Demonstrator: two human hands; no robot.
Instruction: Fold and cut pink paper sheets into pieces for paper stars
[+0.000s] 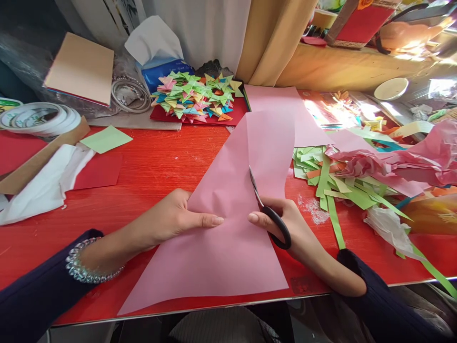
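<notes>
A large sheet of pink paper (221,267) spans the middle of the view, its lower edge near the front of the table. My left hand (174,216) is closed on the sheet's left side, thumb on top and fingers hidden beneath. In my right hand (285,219) are scissors with black handles (280,226); the thumb lies over the paper and the other fingers are mostly hidden. One blade shows above the sheet, pointing away from me, beside a line that runs up to the far edge. The other blade is out of sight under the paper.
Folded paper stars (196,97) are heaped at the back of the red table (160,157). Green paper strips (321,176) and crumpled pink paper (385,162) lie right. Tape rolls (39,119), white tissue (43,186) and a green square (107,139) sit left.
</notes>
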